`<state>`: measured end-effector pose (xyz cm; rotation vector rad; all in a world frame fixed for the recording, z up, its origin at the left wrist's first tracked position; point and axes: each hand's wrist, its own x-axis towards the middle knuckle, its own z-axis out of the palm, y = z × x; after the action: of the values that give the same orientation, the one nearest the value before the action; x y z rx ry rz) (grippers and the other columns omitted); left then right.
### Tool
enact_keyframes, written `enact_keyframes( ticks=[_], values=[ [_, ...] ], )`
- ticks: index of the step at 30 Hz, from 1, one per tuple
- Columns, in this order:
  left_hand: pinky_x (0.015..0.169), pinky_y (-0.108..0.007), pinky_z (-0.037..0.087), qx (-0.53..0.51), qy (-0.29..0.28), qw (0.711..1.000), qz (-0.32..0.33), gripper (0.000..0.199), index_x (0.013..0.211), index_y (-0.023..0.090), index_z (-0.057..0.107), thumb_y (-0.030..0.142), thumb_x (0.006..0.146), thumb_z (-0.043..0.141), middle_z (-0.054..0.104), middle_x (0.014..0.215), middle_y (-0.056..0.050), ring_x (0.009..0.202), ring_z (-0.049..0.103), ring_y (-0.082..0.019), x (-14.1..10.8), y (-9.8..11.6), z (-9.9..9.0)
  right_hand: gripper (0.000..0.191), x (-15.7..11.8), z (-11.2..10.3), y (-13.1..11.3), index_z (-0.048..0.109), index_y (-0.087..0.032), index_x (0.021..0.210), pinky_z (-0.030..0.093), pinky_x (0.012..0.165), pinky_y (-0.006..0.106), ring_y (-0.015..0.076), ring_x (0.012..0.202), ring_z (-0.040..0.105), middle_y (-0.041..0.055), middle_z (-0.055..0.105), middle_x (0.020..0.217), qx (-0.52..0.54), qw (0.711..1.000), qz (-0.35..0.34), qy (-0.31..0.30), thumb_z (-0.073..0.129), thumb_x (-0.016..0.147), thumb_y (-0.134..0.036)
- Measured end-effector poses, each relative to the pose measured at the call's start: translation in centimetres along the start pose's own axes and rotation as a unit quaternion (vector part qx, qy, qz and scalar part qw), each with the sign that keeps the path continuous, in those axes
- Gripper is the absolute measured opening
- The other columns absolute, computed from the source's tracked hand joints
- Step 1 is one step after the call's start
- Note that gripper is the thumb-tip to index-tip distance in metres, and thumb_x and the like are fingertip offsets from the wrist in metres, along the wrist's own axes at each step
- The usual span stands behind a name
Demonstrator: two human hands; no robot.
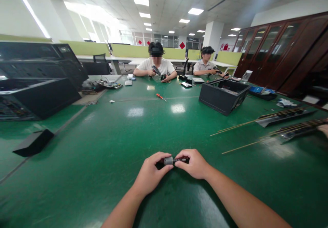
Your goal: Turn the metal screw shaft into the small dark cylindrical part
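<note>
Just above the green table (107, 146), near the bottom middle of the head view, my two hands are close together. A small grey metal cylinder (168, 160) is held by my left hand (151, 171), between thumb and fingers. From its right side a thin dark shaft (180, 160) extends, and my right hand (194, 164) pinches it. The cylinder and shaft lie roughly level and appear joined. Part of the piece is hidden behind my fingers.
An orange screwdriver (160, 96) lies ahead. Black computer cases stand at left (48, 98) and right (217, 98). A black block (34, 142) sits at left, thin rods (241, 147) at right. Two people with power drills sit across the table; a hand shows at the right edge.
</note>
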<state>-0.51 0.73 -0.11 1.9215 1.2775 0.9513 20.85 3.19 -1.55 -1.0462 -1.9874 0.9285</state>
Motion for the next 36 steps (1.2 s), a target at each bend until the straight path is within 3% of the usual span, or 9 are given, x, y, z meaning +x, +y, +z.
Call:
enact_keyframes(
  ticks=[36],
  values=[
    [0.083, -0.031, 0.049, 0.003, 0.001, 1.0, -0.012, 0.024, 0.104, 0.026, 0.07, 0.03, 0.08, 0.072, 0.071, 0.098, 0.0, 0.09, 0.064, -0.019, -0.1, -0.08, 0.03, 0.008, -0.13, -0.03, -0.11, 0.074, -0.018, 0.083, 0.044, 0.065, 0.025, 0.0154, 0.069, 0.062, 0.0014, 0.072, 0.075, -0.004, 1.0, 0.01, 0.001, 0.069, 0.079, -0.023]
  ],
)
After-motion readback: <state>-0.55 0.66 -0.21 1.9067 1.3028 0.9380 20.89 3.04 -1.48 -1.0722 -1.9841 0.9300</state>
